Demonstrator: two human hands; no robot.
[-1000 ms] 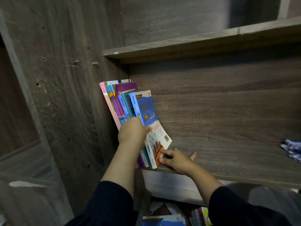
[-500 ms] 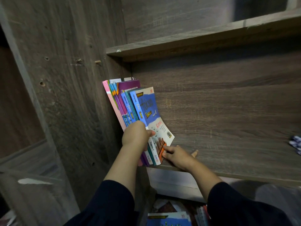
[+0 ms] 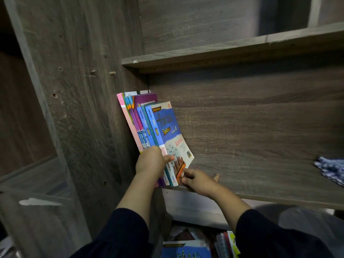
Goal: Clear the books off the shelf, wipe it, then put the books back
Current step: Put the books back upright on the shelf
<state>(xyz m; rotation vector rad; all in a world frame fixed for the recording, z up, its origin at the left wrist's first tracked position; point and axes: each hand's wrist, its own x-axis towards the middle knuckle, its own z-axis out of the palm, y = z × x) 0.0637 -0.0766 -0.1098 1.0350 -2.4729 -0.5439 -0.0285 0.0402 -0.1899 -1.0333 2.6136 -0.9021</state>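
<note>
Head view: your left hand [image 3: 151, 161] grips upright row of colourful paperback books [image 3: 149, 127]; your right hand [image 3: 198, 180], fingers relaxed, touches outermost blue book's [image 3: 168, 131] bottom corner, on grey wooden shelf [image 3: 260, 174].

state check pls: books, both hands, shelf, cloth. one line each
books: standing at the shelf's left end, leaning left against the side panel
left hand: grips the book spines, thumb on the front cover
right hand: fingers touch the front book's bottom corner
shelf: mostly bare
cloth: lying crumpled at the right edge

I see the shelf [image 3: 260, 164] bare right of the leaning books [image 3: 149, 127], open up to the cloth [image 3: 331, 170]; a board [image 3: 223, 53] caps it overhead.
</note>
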